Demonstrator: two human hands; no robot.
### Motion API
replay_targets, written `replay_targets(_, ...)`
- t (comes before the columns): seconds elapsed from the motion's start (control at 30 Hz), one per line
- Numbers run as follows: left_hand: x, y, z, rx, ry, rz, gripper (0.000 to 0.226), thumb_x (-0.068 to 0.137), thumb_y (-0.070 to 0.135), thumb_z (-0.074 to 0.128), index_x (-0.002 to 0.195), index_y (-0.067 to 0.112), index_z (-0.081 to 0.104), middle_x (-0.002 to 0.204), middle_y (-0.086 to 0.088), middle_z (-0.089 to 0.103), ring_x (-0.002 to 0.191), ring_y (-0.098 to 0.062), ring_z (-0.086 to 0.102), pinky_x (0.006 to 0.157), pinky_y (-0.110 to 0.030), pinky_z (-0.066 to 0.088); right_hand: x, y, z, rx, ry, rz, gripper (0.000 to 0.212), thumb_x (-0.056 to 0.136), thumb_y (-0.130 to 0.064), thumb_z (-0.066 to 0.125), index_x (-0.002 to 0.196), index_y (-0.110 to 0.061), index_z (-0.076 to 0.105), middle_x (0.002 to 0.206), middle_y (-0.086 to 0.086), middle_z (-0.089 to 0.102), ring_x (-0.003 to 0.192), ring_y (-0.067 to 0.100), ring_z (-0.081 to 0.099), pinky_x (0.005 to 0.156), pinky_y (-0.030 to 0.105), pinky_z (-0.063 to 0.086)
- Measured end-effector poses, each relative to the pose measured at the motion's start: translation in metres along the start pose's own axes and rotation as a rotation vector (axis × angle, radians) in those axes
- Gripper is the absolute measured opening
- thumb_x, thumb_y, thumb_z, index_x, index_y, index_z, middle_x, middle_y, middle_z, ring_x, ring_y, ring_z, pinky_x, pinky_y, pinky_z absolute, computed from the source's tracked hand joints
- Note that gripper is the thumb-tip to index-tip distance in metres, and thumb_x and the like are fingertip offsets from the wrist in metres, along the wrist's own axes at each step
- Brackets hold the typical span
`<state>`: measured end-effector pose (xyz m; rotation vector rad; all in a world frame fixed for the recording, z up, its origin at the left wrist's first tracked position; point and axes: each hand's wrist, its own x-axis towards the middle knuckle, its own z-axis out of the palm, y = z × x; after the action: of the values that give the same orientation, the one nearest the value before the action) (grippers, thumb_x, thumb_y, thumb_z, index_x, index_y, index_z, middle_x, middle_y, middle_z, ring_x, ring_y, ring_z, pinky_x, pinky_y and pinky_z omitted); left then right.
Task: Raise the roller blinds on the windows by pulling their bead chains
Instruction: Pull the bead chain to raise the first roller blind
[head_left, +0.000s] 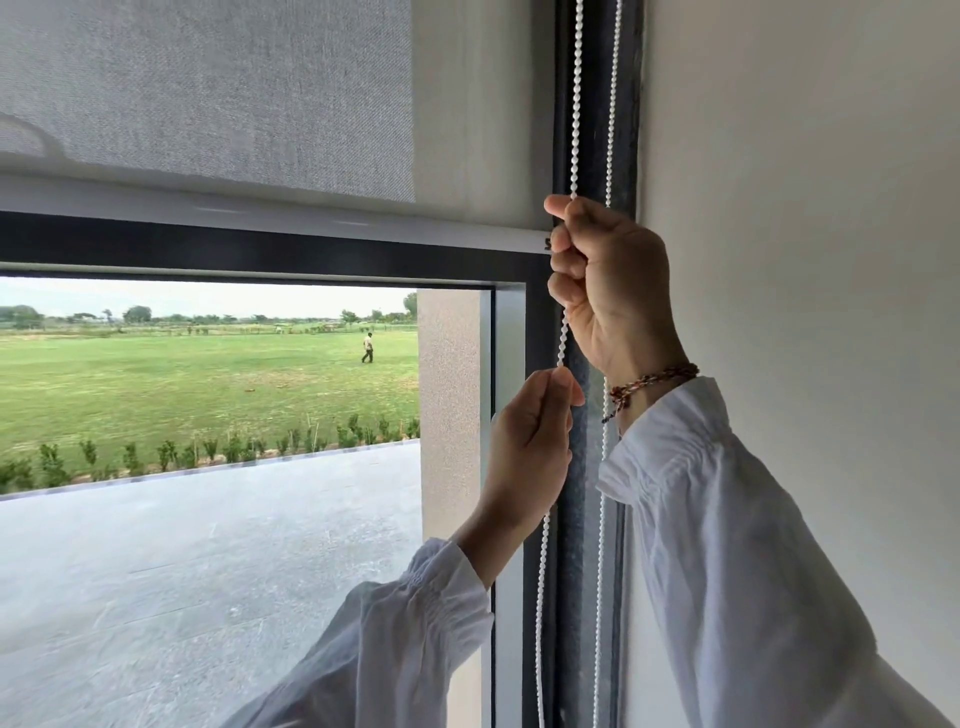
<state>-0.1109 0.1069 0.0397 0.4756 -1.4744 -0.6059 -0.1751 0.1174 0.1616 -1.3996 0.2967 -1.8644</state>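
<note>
A grey roller blind (208, 88) covers the top of the window, and its white bottom bar (270, 215) sits just above the dark upper frame. A white bead chain (575, 104) hangs in two strands along the dark right frame. My right hand (608, 280) is closed around the front strand, level with the bottom bar. My left hand (530, 447) grips the same strand lower down, thumb and fingers pinched at its top. The back strand (613, 93) runs free behind my right wrist.
A plain white wall (805, 208) stands right beside the chain. The dark window frame (540, 291) borders clear glass, through which I see a paved terrace, a low hedge, a lawn and a distant walking person (368, 347).
</note>
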Motion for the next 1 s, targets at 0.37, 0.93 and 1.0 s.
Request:
replay_targets(0.37, 0.003, -0.002, -0.005, 0.043, 0.011, 0.017, 0.030, 0.092, 0.037, 0.038, 0.066, 0.028, 0.050, 0.039, 0.008, 0.033, 0.036, -0.004, 0.023, 0.047, -0.023, 0.018, 0.001, 0.010, -0.001, 0.043, -0.029, -0.021, 0.019, 0.093, -0.002, 0.045, 0.089, -0.008, 0.063, 0.060, -0.001, 0.053, 0.045, 0.004, 0.039, 0.041, 0.016, 0.028)
replay_targets(0.93, 0.005, -0.002, -0.020, 0.049, 0.048, 0.034, 0.030, 0.093, 0.031, 0.038, 0.066, 0.027, 0.050, 0.039, 0.009, 0.033, 0.037, -0.006, 0.024, 0.045, -0.023, 0.019, 0.002, 0.022, 0.013, 0.027, -0.015, -0.037, 0.020, 0.093, -0.002, 0.046, 0.085, -0.010, 0.063, 0.064, 0.002, 0.054, 0.047, 0.004, 0.041, 0.044, 0.016, 0.032)
replay_targets(1.0, 0.006, -0.003, -0.021, 0.042, 0.052, 0.036, 0.029, 0.092, 0.032, 0.038, 0.066, 0.028, 0.051, 0.040, 0.009, 0.033, 0.038, -0.007, 0.024, 0.046, -0.024, 0.018, 0.004, 0.023, 0.013, 0.033, -0.010, -0.042, 0.020, 0.093, -0.002, 0.047, 0.085, -0.009, 0.063, 0.062, 0.002, 0.054, 0.046, 0.004, 0.042, 0.043, 0.016, 0.033)
